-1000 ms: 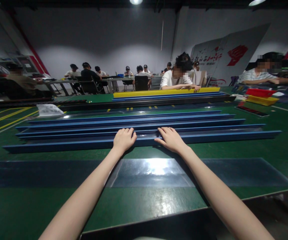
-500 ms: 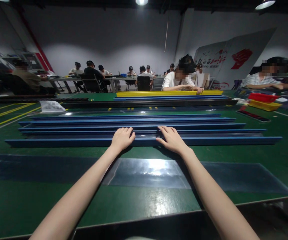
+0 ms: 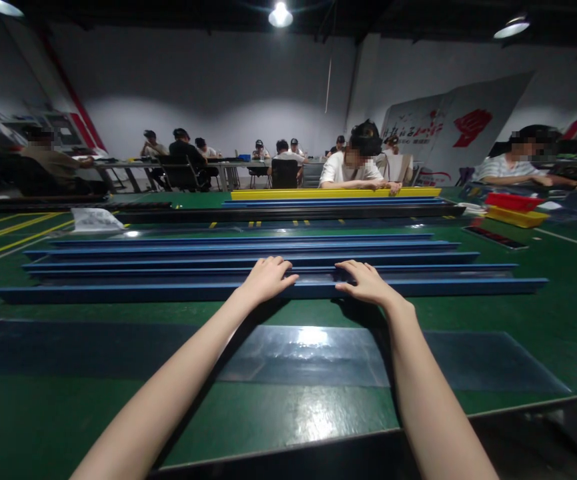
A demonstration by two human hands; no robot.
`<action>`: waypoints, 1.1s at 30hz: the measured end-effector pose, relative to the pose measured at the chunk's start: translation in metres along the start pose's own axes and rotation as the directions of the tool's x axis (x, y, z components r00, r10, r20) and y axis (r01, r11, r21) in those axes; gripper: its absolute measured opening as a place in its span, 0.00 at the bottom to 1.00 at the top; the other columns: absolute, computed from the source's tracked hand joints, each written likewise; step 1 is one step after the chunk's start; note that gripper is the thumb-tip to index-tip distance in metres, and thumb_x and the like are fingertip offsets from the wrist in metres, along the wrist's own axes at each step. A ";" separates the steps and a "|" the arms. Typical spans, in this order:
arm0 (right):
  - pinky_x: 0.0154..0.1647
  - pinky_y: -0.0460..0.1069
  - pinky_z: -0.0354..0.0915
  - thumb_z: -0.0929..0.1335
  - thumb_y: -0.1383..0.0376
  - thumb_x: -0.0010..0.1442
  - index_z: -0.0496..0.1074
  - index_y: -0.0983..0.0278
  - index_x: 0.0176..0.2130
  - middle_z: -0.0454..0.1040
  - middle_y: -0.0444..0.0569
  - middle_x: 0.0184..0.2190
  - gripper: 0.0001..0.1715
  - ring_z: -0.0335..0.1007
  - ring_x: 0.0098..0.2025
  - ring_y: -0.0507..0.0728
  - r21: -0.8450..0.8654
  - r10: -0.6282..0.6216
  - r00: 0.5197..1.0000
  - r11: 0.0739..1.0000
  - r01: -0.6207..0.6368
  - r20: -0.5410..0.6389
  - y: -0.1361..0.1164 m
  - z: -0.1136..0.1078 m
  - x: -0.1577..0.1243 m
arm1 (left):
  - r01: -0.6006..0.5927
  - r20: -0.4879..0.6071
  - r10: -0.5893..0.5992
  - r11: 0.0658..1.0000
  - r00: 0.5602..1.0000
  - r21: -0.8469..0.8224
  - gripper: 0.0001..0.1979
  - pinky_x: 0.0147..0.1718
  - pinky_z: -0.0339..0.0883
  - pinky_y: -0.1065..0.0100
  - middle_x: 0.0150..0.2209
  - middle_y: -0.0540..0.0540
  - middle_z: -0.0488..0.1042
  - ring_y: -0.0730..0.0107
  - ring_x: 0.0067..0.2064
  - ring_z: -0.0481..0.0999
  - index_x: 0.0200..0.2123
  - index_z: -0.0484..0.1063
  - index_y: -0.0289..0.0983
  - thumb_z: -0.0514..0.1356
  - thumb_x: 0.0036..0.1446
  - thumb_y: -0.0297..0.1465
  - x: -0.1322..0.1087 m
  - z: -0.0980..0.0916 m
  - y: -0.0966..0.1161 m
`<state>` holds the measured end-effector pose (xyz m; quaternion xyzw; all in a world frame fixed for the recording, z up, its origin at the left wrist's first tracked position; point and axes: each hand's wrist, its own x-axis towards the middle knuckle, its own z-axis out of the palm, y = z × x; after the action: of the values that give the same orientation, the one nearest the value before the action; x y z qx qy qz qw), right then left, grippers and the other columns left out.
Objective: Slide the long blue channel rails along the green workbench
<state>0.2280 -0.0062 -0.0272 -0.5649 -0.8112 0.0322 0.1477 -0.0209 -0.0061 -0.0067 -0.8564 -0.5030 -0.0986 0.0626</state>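
Observation:
My left hand [image 3: 271,279] lies across the nearest blue channel strip [image 3: 133,292], fingers over its far wall and thumb towards its near wall. To the right of it, my right hand [image 3: 365,281] is curved over the same strip, thumb low at the near wall and fingers bent over the back one. A short stretch of the strip shows between the hands. Just behind lie several more long blue strips [image 3: 408,259], parallel to it. The undersides of my fingers are hidden.
A clear plastic sheet [image 3: 278,360] lies flat on the green table [image 3: 278,413] before the strips. Farther back are a black strip [image 3: 288,213] and a yellow strip [image 3: 298,194], with a co-worker [image 3: 341,167] behind. Red [image 3: 513,201] and yellow trays [image 3: 515,216] stand at right.
Both hands have shifted to the right along the nearest blue strip. The view has tilted up slightly, and the strips sit a little farther left in it.

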 end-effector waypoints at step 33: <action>0.53 0.58 0.51 0.64 0.47 0.50 0.64 0.62 0.52 0.66 0.54 0.52 0.35 0.60 0.53 0.62 -0.044 -0.055 0.989 0.998 0.050 -0.139 0.001 -0.002 -0.007 | 0.040 0.299 0.006 0.989 0.954 -0.145 0.39 0.41 0.65 0.64 0.49 0.44 0.68 0.56 0.48 0.69 0.52 0.63 0.44 0.63 0.34 0.49 0.026 -0.007 -0.015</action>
<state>0.2315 -0.0123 -0.0265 -0.5471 -0.8139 -0.0278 0.1935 -0.0223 0.0219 0.0063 -0.8593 -0.5052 -0.0063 -0.0793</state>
